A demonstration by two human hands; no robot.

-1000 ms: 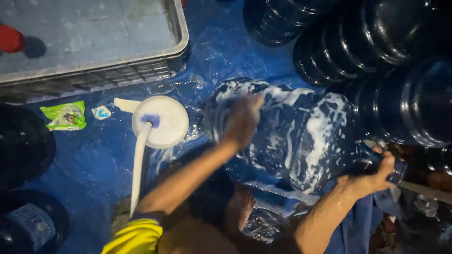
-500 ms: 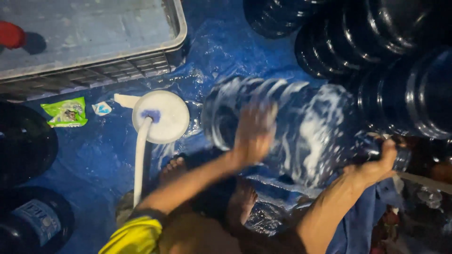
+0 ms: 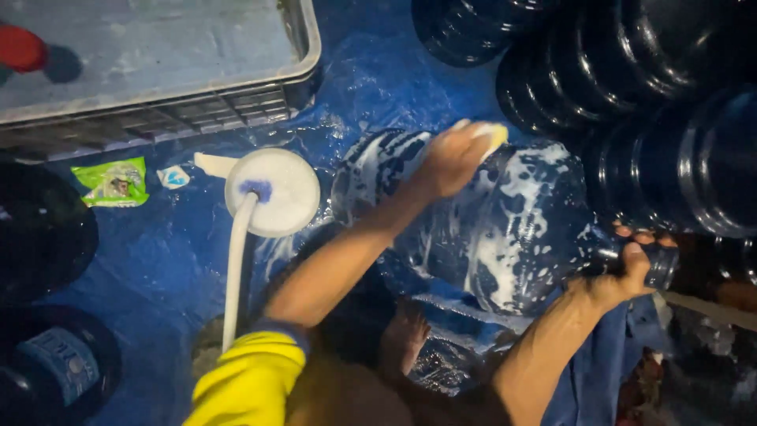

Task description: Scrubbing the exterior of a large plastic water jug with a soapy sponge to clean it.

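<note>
A large blue water jug (image 3: 505, 229) lies on its side between the hands, streaked with white suds, its long axis running left to right and its neck pointing right. The left hand (image 3: 453, 158) presses a pale yellow sponge (image 3: 493, 136) against the jug's upper side, fingers curled over it. The right hand (image 3: 631, 272) is closed around the jug's neck. Left of the left hand, a white hose (image 3: 235, 268) ends in a round white bowl (image 3: 274, 192) on the wet blue tarp (image 3: 158, 252).
</note>
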